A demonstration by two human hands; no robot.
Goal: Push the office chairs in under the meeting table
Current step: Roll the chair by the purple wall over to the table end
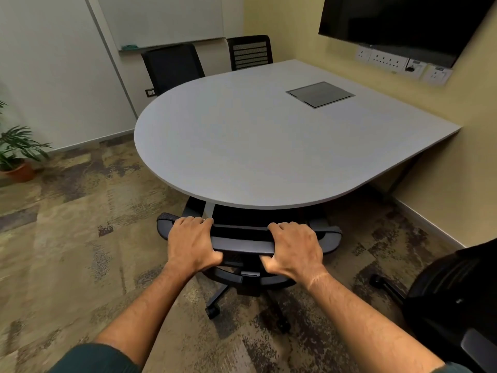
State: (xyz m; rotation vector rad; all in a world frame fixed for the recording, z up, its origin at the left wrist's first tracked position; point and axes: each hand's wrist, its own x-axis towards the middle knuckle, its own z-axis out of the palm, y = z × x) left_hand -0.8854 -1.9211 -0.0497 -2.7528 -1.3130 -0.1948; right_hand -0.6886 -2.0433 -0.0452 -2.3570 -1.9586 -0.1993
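Mottled carpet (80,238) in patchy brown, olive and grey covers the floor of a small meeting room with pale yellow and white walls. A meeting table (242,146) with a smooth, matte grey top stands against the yellow wall; its near end is a broad half-round, its far end square, and a flat dark rectangular hatch (320,94) is set flush near the wall edge. At the rounded near edge a black office chair (239,247) sits with its seat under the tabletop, its curved plastic back rail and padded armrests just outside the rim. The left hand (189,244) and right hand (295,249) are both closed around that top rail, fingers over it, thumbs beneath. Two more black chairs (172,67), one with a slatted mesh back (250,52), stand at the far edge. Another dark chair (457,297) stands apart at the right. A potted plant (16,154) sits in a terracotta pot by the left wall.
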